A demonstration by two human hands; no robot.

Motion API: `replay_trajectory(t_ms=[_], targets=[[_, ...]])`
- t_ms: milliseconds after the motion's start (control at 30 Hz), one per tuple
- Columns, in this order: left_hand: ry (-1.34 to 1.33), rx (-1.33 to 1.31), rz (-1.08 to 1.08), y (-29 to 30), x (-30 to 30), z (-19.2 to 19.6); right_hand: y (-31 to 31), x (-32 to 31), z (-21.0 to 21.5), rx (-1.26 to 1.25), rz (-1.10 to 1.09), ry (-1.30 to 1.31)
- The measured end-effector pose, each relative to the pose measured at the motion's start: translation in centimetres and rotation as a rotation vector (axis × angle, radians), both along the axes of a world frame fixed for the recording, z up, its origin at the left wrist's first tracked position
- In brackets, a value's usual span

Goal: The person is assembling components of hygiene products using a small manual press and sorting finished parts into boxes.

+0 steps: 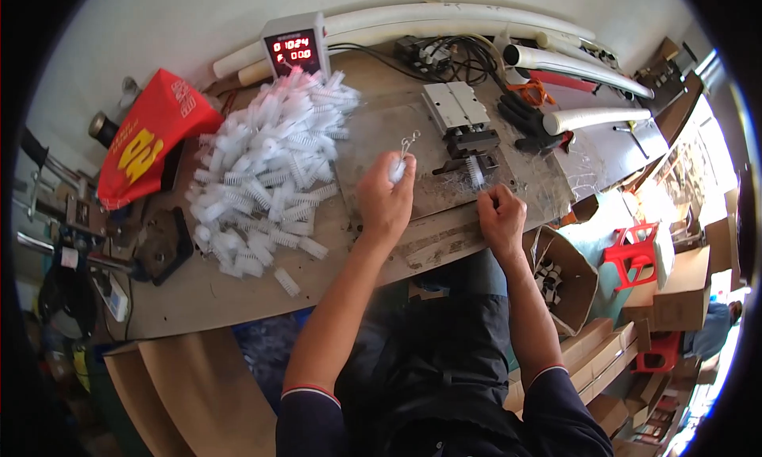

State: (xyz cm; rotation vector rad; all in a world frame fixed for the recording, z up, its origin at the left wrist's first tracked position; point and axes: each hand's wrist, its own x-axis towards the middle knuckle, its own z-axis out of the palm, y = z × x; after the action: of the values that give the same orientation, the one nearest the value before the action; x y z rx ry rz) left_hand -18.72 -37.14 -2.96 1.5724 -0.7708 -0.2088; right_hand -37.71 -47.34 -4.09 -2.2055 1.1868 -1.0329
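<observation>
My left hand (386,193) is closed around a small white brush (397,170), its wire end with loops standing up past my thumb. Bent into a fist, my right hand (502,217) sits just in front of a small bench machine (458,112) with a light-grey block and dark jaws. A white bristle brush (475,171) stands at those jaws, close to my right fingers. Whether that fist grips the brush's end is hidden. To the left of my hands lies a big heap of white bristle brushes (270,147).
A counter box (295,46) with a red lit display stands behind the heap, a red bag (155,136) left of it. White pipes (444,14) run along the wall. Black gloves (525,120) lie right of the machine. A cardboard box (567,286) stands below the table's right edge.
</observation>
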Motion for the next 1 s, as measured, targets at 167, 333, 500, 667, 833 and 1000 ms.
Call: replay_trajectory(t_ms=[167, 333, 500, 667, 833, 1000], targets=[[-0.066, -0.045, 0.010, 0.04, 0.25, -0.22, -0.04, 0.09, 0.07, 0.047, 0.016, 0.004], [-0.062, -0.058, 0.003, -0.04, 0.24, -0.32, 0.19, 0.37, 0.34, 0.056, -0.001, -0.033], [-0.085, -0.057, 0.003, -0.18, 0.21, -0.50, 0.07, 0.28, 0.22, 0.035, -0.012, -0.004], [-0.098, -0.046, 0.015, -0.20, 0.13, -0.55, -0.01, 0.33, 0.14, 0.056, -0.036, -0.003], [-0.124, -0.016, 0.057, -0.25, 0.20, -0.62, -0.14, 0.41, -0.05, 0.030, -0.046, 0.007], [-0.077, 0.024, 0.033, -0.02, -0.04, -0.06, -0.19, 0.62, 0.20, 0.066, -0.083, 0.032]])
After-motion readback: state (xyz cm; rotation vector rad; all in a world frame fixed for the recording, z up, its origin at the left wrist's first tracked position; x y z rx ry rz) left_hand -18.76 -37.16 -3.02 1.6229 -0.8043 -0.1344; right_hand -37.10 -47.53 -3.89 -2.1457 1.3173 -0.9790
